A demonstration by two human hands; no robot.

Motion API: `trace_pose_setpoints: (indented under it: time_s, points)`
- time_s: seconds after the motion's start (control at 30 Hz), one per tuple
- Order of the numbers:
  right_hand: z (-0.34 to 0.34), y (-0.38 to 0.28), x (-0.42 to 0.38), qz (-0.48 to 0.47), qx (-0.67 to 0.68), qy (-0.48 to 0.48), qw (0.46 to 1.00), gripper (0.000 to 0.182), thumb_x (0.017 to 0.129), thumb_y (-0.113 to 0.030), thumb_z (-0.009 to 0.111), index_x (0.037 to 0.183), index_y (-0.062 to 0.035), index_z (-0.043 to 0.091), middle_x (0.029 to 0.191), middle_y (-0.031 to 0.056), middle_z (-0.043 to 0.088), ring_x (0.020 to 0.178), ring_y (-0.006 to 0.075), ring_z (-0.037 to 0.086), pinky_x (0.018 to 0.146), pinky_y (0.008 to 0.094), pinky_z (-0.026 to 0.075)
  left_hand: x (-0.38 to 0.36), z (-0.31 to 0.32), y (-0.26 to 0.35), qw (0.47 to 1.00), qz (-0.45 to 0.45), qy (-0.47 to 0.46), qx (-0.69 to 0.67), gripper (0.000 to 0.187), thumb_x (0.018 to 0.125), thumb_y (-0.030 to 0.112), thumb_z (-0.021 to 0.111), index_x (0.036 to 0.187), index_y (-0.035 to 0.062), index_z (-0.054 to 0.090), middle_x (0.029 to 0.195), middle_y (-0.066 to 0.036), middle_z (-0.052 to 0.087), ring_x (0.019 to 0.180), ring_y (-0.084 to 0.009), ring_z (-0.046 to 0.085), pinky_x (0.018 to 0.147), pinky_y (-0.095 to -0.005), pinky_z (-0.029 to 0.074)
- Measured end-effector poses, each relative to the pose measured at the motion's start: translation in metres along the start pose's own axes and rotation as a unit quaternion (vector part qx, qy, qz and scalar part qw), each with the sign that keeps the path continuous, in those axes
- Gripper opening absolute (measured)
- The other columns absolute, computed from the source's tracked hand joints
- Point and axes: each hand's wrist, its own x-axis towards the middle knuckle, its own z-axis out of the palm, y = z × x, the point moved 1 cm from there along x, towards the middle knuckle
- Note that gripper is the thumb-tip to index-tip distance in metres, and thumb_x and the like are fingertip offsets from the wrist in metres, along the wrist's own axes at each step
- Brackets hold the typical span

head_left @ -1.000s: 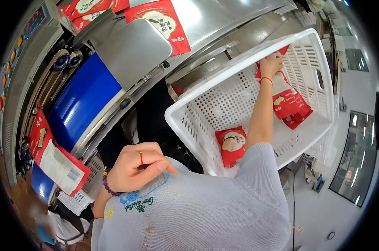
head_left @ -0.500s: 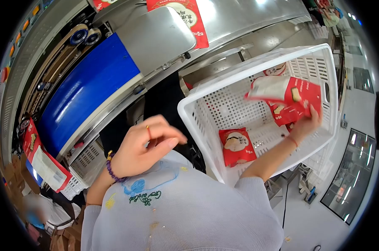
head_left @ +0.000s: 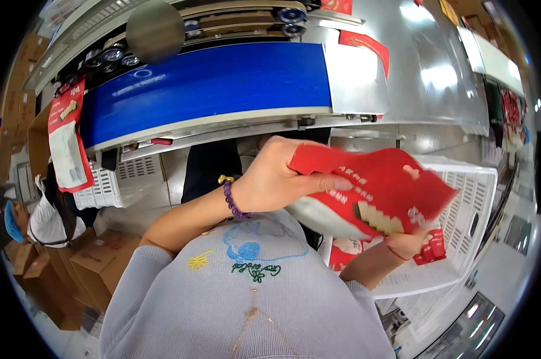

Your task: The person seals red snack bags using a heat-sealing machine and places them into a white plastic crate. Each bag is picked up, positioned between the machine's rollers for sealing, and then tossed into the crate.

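Observation:
A red and white snack pouch (head_left: 375,176) with white lettering and a picture of pale biscuit pieces is held in front of me, tilted. My left hand (head_left: 279,176) grips its left end, thumb on the near face. At its lower right edge, my right hand (head_left: 407,242) is closed on the pouch, the fingers partly hidden. Behind and below stands a white plastic basket (head_left: 483,221), partly covered by the pouch. Inside it are more red packets, one at the left (head_left: 347,248) and one at the right (head_left: 436,246).
Ahead runs a blue conveyor belt (head_left: 216,78), with a metal plate (head_left: 357,84) at its right end and a steel table (head_left: 429,60) beyond. Another red pouch (head_left: 67,140) hangs over the belt's left end. At the left are a person (head_left: 52,218) and cardboard boxes (head_left: 103,260).
The pouch has come up out of the basket and leftward. My left hand has moved right and taken hold of it too. The view has turned left toward the belt.

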Motion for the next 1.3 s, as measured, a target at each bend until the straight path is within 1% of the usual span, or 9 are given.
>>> trace_pose_setpoints:
  time_s: [0.07, 0.2, 0.4, 0.5, 0.57, 0.83, 0.93, 1.03, 1.3]
  points:
    - [-0.006, 0.012, -0.011, 0.067, -0.116, -0.057, 0.989, 0.060, 0.073, -0.007, 0.078, 0.124, 0.0045, 0.049, 0.115, 0.0152, 0.059, 0.100, 0.0230, 0.061, 0.087, 0.0314, 0.050, 0.003, -0.015, 0.009, 0.978, 0.192, 0.001, 0.083, 0.025, 0.077, 0.001, 0.076, 0.101, -0.0014, 0.070, 0.096, -0.011, 0.071, 0.084, -0.0166, 0.067, 0.074, -0.0249, 0.053]
    - [-0.028, 0.056, -0.003, 0.105, -0.175, 0.061, 0.977, 0.036, 0.083, 0.001, 0.070, 0.116, 0.0010, 0.056, 0.106, 0.0077, 0.062, 0.096, 0.0152, 0.059, 0.088, 0.0275, 0.047, 0.010, -0.035, 0.010, 0.994, 0.095, -0.023, 0.058, 0.028, 0.087, 0.028, 0.071, 0.098, 0.0018, 0.070, 0.069, -0.002, 0.063, 0.058, -0.0074, 0.051, 0.052, -0.0243, 0.043]
    - [-0.059, 0.094, 0.039, 0.086, -0.070, 0.034, 0.993, 0.029, 0.095, -0.021, 0.060, 0.115, -0.0005, 0.055, 0.115, 0.0075, 0.061, 0.105, 0.0167, 0.058, 0.095, 0.0330, 0.046, 0.057, -0.046, -0.009, 0.997, 0.038, 0.042, -0.059, 0.033, 0.096, 0.030, 0.060, 0.098, -0.0024, 0.068, 0.088, 0.000, 0.067, 0.080, -0.0028, 0.055, 0.073, -0.0206, 0.047]
    - [-0.075, 0.113, 0.064, 0.084, -0.011, -0.029, 0.996, 0.041, 0.094, -0.029, 0.061, 0.121, -0.0007, 0.051, 0.120, 0.0092, 0.059, 0.110, 0.0199, 0.057, 0.099, 0.0365, 0.046, 0.086, -0.053, -0.019, 0.965, 0.164, 0.129, 0.161, 0.032, 0.092, 0.028, 0.065, 0.098, -0.0031, 0.068, 0.090, -0.003, 0.070, 0.079, -0.0050, 0.060, 0.072, -0.0211, 0.049]
    - [-0.080, 0.117, 0.076, 0.066, 0.103, -0.105, 0.987, 0.047, 0.097, -0.036, 0.054, 0.128, -0.0007, 0.047, 0.124, 0.0093, 0.058, 0.114, 0.0223, 0.056, 0.101, 0.0387, 0.046, 0.091, -0.050, -0.009, 0.988, 0.037, 0.146, 0.015, 0.026, 0.089, 0.022, 0.069, 0.100, -0.0012, 0.068, 0.091, -0.003, 0.070, 0.082, -0.0054, 0.062, 0.075, -0.0214, 0.050]
    - [-0.047, 0.115, 0.126, 0.102, -0.212, 0.060, 0.970, 0.031, 0.100, -0.026, 0.052, 0.109, 0.0003, 0.065, 0.097, 0.0027, 0.067, 0.079, 0.0051, 0.058, 0.065, 0.0187, 0.045, 0.127, -0.069, -0.039, 0.974, 0.021, 0.226, 0.004, 0.031, 0.091, 0.027, 0.066, 0.099, -0.0024, 0.069, 0.086, -0.005, 0.071, 0.073, -0.0043, 0.063, 0.065, -0.0175, 0.050]
    - [-0.054, 0.120, 0.144, 0.106, -0.291, 0.054, 0.949, 0.030, 0.099, -0.026, 0.055, 0.107, 0.0006, 0.066, 0.094, 0.0031, 0.067, 0.076, 0.0048, 0.057, 0.065, 0.0187, 0.045, 0.139, -0.072, -0.042, 0.956, 0.077, 0.276, 0.058, 0.032, 0.093, 0.028, 0.062, 0.095, -0.0033, 0.068, 0.072, -0.002, 0.066, 0.059, -0.0024, 0.055, 0.051, -0.0182, 0.043]
    - [-0.051, 0.119, 0.159, 0.089, -0.201, 0.047, 0.974, 0.031, 0.097, -0.016, 0.057, 0.123, -0.0005, 0.057, 0.104, 0.0067, 0.067, 0.085, 0.0087, 0.061, 0.072, 0.0225, 0.049, 0.142, -0.072, -0.033, 0.960, -0.042, 0.213, -0.174, 0.026, 0.094, 0.022, 0.058, 0.081, 0.0001, 0.060, 0.058, 0.003, 0.049, 0.043, -0.0035, 0.034, 0.036, -0.0224, 0.025]
    - [-0.034, 0.095, 0.162, 0.034, -0.160, 0.027, 0.986, 0.058, 0.093, -0.004, 0.059, 0.145, -0.0099, 0.036, 0.111, 0.0124, 0.066, 0.091, 0.0132, 0.064, 0.075, 0.0244, 0.051, 0.141, -0.077, -0.030, 0.970, 0.009, 0.205, -0.130, 0.026, 0.094, 0.024, 0.059, 0.087, -0.0018, 0.060, 0.062, -0.001, 0.054, 0.040, -0.0067, 0.043, 0.036, -0.0236, 0.033]
